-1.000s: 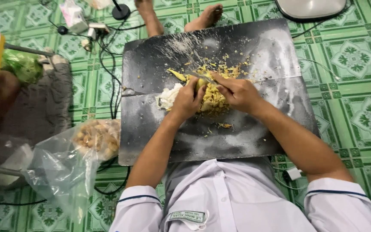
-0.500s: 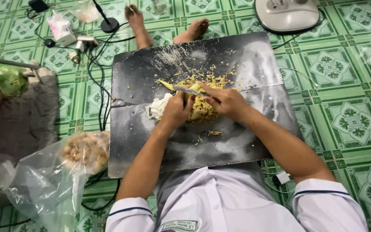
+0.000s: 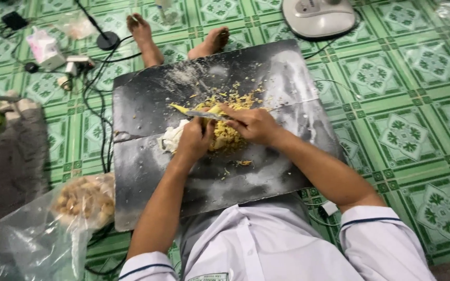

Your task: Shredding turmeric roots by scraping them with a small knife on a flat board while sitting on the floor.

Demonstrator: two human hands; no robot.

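Two hands worked: left hand (image 3: 194,139) closed on yellow food (image 3: 225,134), right hand (image 3: 251,124) clamped knife (image 3: 204,115). Food probably soft, crumbly; hold low, near board (image 3: 147,104).

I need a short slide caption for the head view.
Both hands, left hand and right hand, work yellow food on a dark board.

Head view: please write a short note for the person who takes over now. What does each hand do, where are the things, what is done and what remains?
Left hand: closed on the yellow food pile, steadying it.
Right hand: holds a knife, blade across the pile's far edge.
Things: pile and a white lump at the middle of the dark board; plastic bag of brown pieces on the floor to the left.
Done: much is already chopped, bits scattered on the board.
Left: the white lump and some larger yellow strips look uncut.
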